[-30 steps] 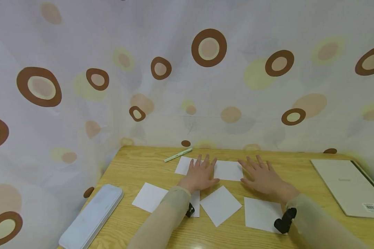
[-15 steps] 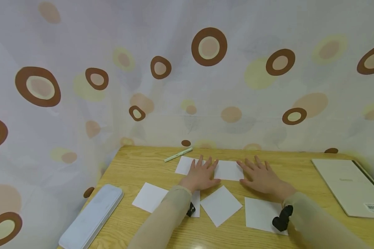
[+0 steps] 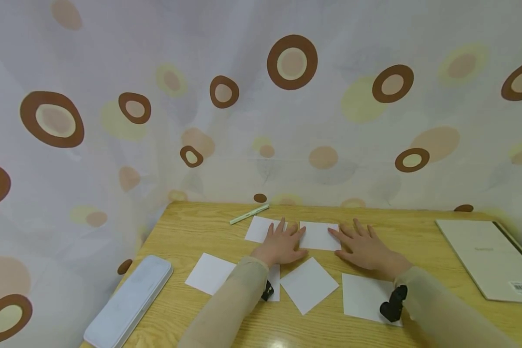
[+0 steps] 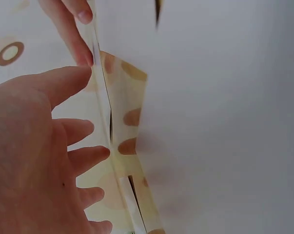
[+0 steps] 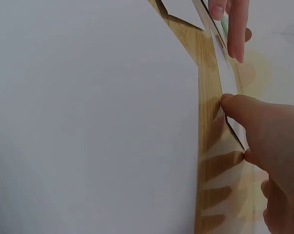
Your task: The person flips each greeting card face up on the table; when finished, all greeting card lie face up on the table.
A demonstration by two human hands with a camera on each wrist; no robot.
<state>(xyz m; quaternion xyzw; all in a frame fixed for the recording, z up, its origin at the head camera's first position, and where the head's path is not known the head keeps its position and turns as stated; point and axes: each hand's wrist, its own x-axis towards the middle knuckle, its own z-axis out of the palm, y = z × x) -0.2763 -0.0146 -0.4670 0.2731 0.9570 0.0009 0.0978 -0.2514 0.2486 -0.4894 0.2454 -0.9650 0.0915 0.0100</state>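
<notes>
In the head view, a white paper square (image 3: pixel 318 236) lies near the back of the wooden table, between the two hands. My left hand (image 3: pixel 280 244), fingers spread, reaches its left edge and partly covers another white square (image 3: pixel 257 229). At the right edge are the index finger and thumb of my right hand (image 3: pixel 365 246), its fingers also straight and apart. The right wrist view shows the right thumb and a fingertip right at the edge of that sheet (image 5: pixel 228 80). Seen from the left wrist, my left palm (image 4: pixel 29 161) has its fingers extended, gripping nothing.
Nearer the person lie more white squares: a left one (image 3: pixel 210 273), one partly under the left forearm (image 3: pixel 275 282), a diamond-turned one (image 3: pixel 309 285) and a right one (image 3: pixel 365 296). A pale green pen (image 3: pixel 249 214), a light-blue case (image 3: pixel 130 299) and a flat beige pad (image 3: pixel 487 256) surround them.
Both hands have drawn slightly closer together, the left one shifting right and the right one shifting left, onto the edges of the middle back square. The papers stay about where they were.
</notes>
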